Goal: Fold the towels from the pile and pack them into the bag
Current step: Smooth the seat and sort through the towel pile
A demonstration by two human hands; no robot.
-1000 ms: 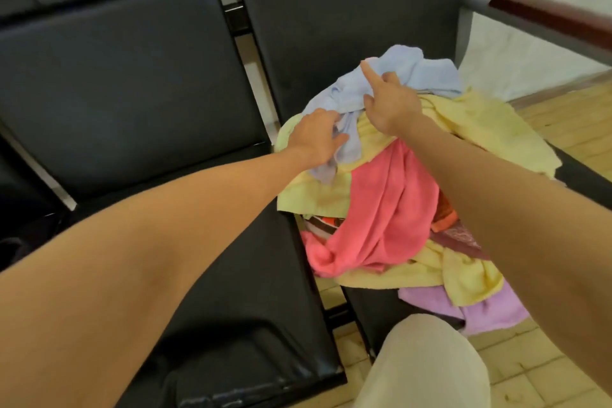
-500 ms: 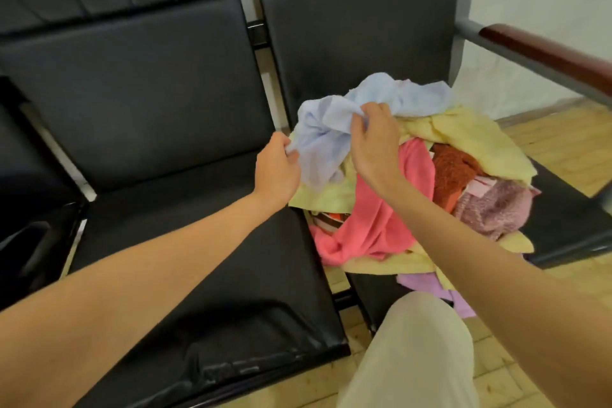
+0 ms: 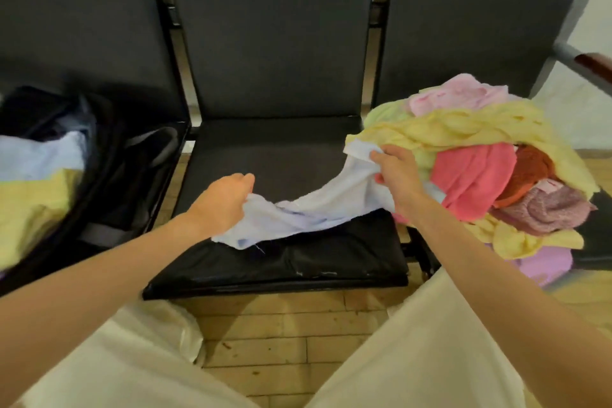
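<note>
A pale blue towel (image 3: 311,209) is stretched between both hands over the middle black seat (image 3: 281,156). My left hand (image 3: 222,200) grips its left end low over the seat. My right hand (image 3: 399,177) pinches its right end beside the pile. The pile of towels (image 3: 480,156), yellow, pink, rust, mauve and lilac, is heaped on the right seat. An open black bag (image 3: 132,175) lies on the left seat with folded light blue and yellow towels (image 3: 36,175) inside.
Three black padded seats form a row with dark backrests. A metal armrest with a red-brown top (image 3: 589,66) stands at the far right. My legs in light trousers (image 3: 414,358) are below, over a yellow brick-patterned floor.
The blue towel has come off the pile and moved left over the middle seat, spread between both hands. The view has swung left, bringing the bag into sight.
</note>
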